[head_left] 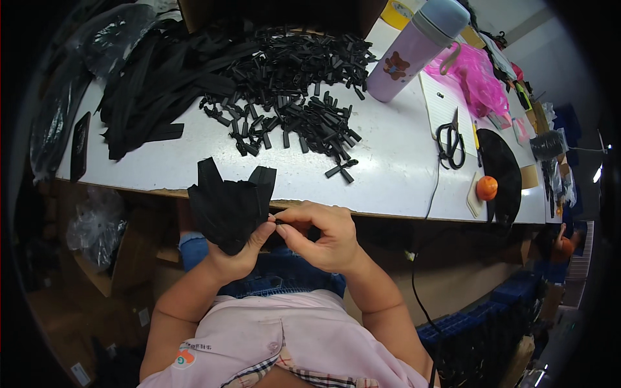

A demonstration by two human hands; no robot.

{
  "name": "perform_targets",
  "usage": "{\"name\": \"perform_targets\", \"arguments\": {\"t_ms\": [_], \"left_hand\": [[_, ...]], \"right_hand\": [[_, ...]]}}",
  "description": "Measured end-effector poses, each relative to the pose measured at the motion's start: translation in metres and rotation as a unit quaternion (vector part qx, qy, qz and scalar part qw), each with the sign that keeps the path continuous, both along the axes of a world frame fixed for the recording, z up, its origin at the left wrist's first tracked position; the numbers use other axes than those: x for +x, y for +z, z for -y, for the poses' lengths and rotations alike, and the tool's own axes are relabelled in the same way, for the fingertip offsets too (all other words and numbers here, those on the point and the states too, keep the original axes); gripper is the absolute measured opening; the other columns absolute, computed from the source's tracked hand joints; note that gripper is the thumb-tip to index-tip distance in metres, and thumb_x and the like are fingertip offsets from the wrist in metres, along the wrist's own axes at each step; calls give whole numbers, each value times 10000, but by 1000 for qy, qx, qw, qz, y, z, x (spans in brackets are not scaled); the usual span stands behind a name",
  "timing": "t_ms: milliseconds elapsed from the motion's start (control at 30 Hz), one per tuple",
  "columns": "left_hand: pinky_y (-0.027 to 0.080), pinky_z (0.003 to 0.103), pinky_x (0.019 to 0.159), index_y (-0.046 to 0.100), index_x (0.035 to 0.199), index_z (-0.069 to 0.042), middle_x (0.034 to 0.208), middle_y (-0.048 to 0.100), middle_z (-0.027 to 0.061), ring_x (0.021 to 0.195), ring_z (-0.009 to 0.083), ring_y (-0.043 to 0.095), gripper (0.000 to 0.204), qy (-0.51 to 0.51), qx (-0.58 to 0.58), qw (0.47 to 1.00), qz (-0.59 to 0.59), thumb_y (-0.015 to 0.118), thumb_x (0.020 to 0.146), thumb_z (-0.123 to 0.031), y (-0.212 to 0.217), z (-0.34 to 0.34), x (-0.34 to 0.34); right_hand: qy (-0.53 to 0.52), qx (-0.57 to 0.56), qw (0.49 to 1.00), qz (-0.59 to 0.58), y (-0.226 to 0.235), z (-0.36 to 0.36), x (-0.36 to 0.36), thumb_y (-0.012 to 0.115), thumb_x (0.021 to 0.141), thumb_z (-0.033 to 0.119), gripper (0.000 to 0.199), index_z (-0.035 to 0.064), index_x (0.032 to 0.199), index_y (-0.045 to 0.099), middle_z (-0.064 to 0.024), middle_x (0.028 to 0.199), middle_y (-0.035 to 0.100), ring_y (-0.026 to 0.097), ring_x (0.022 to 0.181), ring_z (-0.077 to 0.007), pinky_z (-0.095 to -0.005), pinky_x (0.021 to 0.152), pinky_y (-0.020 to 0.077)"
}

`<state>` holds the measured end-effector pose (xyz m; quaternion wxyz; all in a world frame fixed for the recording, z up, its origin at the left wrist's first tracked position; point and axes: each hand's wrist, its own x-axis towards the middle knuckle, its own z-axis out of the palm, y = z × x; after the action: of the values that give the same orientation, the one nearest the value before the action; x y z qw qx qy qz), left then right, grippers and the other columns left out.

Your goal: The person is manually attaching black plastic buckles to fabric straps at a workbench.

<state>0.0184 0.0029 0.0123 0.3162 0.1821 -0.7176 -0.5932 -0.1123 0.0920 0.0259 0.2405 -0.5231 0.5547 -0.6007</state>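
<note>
My left hand point(236, 260) is closed around a bundle of black fabric strips point(228, 210), which look like zippers. The bundle stands up from the fist at the near table edge, its ends fanned out. Beside it my right hand point(323, 236) is closed in a pinch. Thumb and forefinger meet my left fingertips at a small dark piece, mostly hidden, that looks like a zipper pull. Beyond the hands, a spread of small black zipper pulls point(317, 126) lies on the white table point(381, 174), with a larger heap point(304, 61) behind it.
Black strips point(162, 77) are heaped at the left, near a dark phone point(79, 147). Toward the right stand a lilac bottle point(411, 58), black-handled scissors point(451, 145) on a notebook point(436, 97), an orange fruit point(486, 188) and a pink plastic bag point(472, 77). A cord point(414, 278) hangs off the front edge.
</note>
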Motion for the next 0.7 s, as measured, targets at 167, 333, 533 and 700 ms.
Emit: {"name": "perform_targets", "arguments": {"t_ms": [167, 333, 533, 700], "left_hand": [[412, 228, 566, 554, 826, -29, 755, 541, 25, 659, 125, 516, 62, 10, -96, 995, 22, 544, 797, -83, -3, 6, 2], [360, 203, 484, 506, 792, -30, 685, 467, 7, 553, 83, 432, 112, 55, -10, 998, -6, 512, 822, -138, -1, 11, -1], [449, 238, 599, 542, 851, 20, 733, 572, 71, 634, 123, 537, 140, 45, 141, 985, -89, 506, 823, -112, -11, 25, -6], [424, 196, 521, 540, 909, 30, 645, 546, 61, 544, 94, 509, 190, -101, 293, 951, -1, 528, 807, -130, -14, 25, -2]], "right_hand": [[6, 9, 1000, 5, 2, 3, 1, 588, 696, -11, 108, -17, 803, 578, -56, 623, 557, 510, 471, -77, -187, 420, 382], [72, 44, 981, -176, -18, 9, 5, 610, 658, 42, 100, 8, 718, 539, -74, 526, 419, 441, 433, -201, -290, 410, 356], [-118, -10, 944, -307, -10, 18, -16, 619, 646, 135, 290, 24, 903, 541, -112, 782, 527, 523, 686, -263, -328, 569, 437], [-238, 130, 831, -486, -10, 30, -54, 638, 661, 218, 440, 68, 1057, 515, -135, 1064, 484, 431, 966, -305, -390, 832, 351]]}}
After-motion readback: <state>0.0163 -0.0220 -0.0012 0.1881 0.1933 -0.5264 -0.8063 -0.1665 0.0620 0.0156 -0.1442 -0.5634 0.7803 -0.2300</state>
